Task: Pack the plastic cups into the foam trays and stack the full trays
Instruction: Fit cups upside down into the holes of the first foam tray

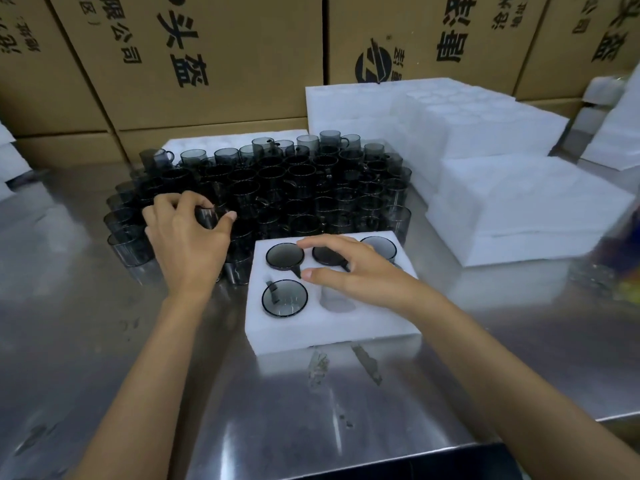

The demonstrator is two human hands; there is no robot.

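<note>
on one foam tray (332, 323), four cups; left hand (188, 237) grips another, right hand (349, 268) spread.

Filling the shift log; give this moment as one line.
left hand grips loose cup | right hand rests on foam tray | tray partly filled

- Table (346, 393): brushed steel, glossy, mirroring what stands on it.
- Foam tray (332, 327): white, matt, finely grained.
- Cups (284, 188): smoky translucent plastic, shiny.
- Cartons (221, 64): matt brown cardboard, black print.
</note>
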